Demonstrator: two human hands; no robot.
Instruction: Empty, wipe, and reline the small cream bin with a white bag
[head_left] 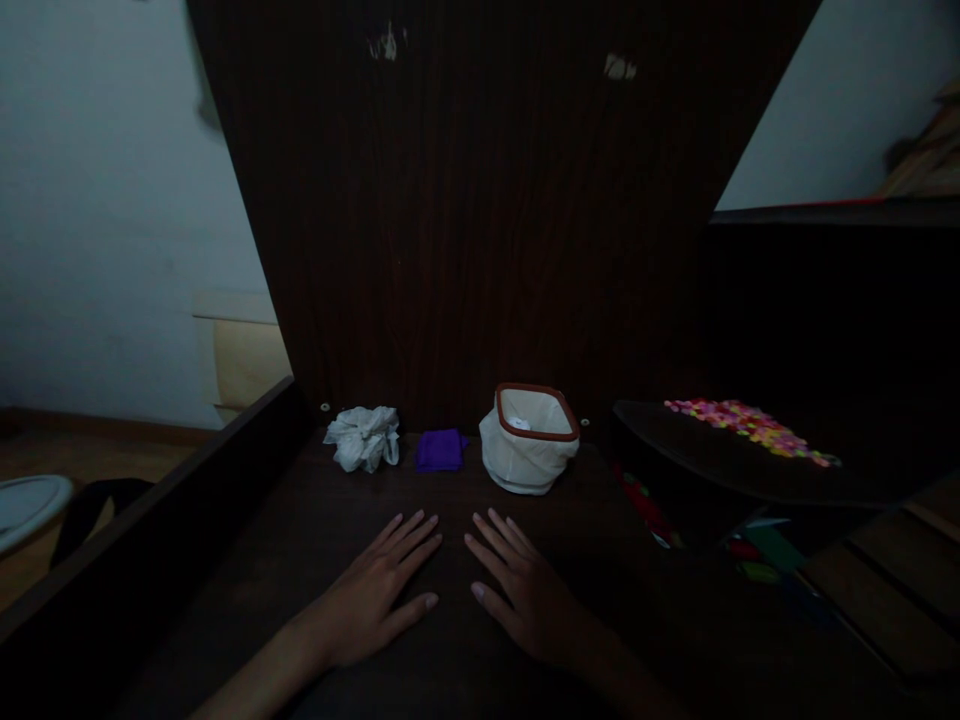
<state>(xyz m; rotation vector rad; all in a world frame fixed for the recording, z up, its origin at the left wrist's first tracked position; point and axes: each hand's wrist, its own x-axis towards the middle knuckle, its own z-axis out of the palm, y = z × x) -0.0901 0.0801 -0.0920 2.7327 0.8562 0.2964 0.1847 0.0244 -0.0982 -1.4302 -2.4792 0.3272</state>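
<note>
The left hand (375, 588) and the right hand (525, 590) lie palm down on a dark brown wooden surface (454, 650); both are spread, fingers loosely fanned and pointing forward, thumbs turned in toward each other with a gap between; neither holds anything.

Just past the fingertips stand three things in a row; the small purple folded cloth (441, 450) is roughly square, lying flat, with a little corner sticking out at its right edge; the crumpled, thin white plastic bag (364, 440) is gathered into a loose, wrinkled heap; the small white-lined bin with a squarish reddish-brown rim (525, 466) stands upright, its liner bulging below the rim, and something white (517, 424) shows inside.

The cloth lies in the middle of the row, straight ahead of the left fingertips; the bag lies beyond the left hand and a little to its left; the bin stands ahead of the right hand, near its fingertips; the hands touch none of the three.

Behind the row rises a tall dark wooden panel (487, 220) with two pale scuffs near the top; farther right, a cluster of small pink and yellow pieces (750, 428) lies on something black.
</note>
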